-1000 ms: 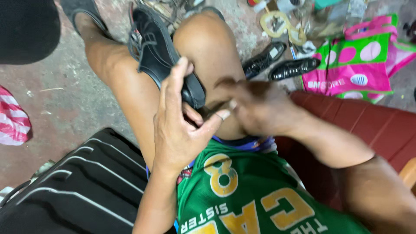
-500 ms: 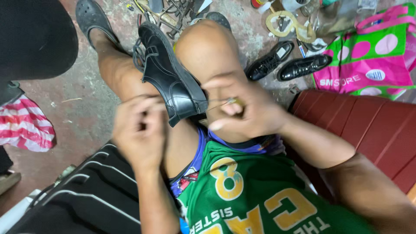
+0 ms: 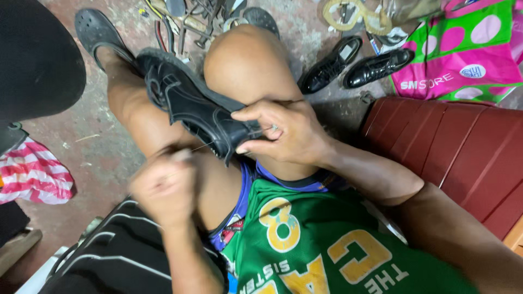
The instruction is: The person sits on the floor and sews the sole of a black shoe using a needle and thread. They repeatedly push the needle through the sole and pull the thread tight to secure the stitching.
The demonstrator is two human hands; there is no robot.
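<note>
Head view: a black shoe [image 3: 196, 109] is wedged between the knees, heel toward 5 o'clock. The right hand [image 3: 283, 133] is closed on the heel, fingers pinching the rim. The left hand [image 3: 163, 185], blurred, is clenched at 7 o'clock of the shoe, apparently on a thin thread [image 3: 204, 146] running to it. A second ago that hand lay on the shoe; it has since been drawn away, which suggests a stitch pulled tight. A shoe pair [image 3: 354, 62] lies on the floor [image 3: 98, 136] at 1 o'clock.
</note>
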